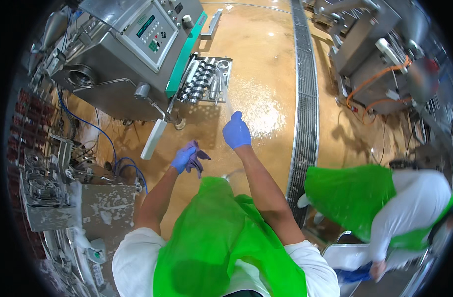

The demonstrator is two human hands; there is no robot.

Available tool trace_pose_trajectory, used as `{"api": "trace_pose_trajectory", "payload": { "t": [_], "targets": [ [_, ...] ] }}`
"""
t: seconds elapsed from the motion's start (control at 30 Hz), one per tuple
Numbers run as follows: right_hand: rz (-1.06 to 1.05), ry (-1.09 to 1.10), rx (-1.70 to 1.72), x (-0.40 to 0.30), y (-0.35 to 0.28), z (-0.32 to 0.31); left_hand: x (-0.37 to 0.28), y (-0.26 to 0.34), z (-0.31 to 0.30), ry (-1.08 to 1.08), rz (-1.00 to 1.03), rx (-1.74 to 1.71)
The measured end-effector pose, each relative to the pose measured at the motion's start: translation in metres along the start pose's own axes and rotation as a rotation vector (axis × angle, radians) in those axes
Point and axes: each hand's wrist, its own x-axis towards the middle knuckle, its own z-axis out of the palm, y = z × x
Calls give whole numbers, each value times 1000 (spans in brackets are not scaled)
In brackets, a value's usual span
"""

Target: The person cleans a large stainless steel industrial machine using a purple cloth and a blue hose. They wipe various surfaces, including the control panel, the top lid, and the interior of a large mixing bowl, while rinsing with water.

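Observation:
My left hand (182,159), in a blue glove, grips a crumpled purple cloth (195,157) over the wet floor. To its right and farther out, my gloved right hand (237,130) is closed around what seems to be a water hose, mostly hidden by the fist. A thin pale jet of water (229,105) leaves this hand towards a metal tray (229,67). Steel screw shafts (202,82) with dark spiral gaps lie on that tray among smaller metal parts. Beside the tray stands a steel processing machine (111,63) with a control panel (152,39).
A white-handled lever (154,139) juts from the machine near my left hand. A blue hose (111,144) crosses the floor at left, by a foamy steel unit (107,200). The drain grating (304,100) runs along the right. A co-worker in a green apron (349,196) bends there.

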Motion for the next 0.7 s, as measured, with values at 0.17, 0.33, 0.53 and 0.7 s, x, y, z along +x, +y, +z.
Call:
{"api": "trace_pose_trajectory", "payload": {
  "t": [0.17,0.33,0.53,0.7],
  "targets": [
    [-155,-95,-41,154,-3,15,145,14,21,106,23,-354],
    [-355,-514,-288,247,-4,-26,270,82,61,170,-168,-599],
    [-387,-635,-272,398,-6,-89,434,194,98,183,88,-522],
    [-233,-411,-111,601,22,-166,562,277,134,23,46,-462]
  ]
}}
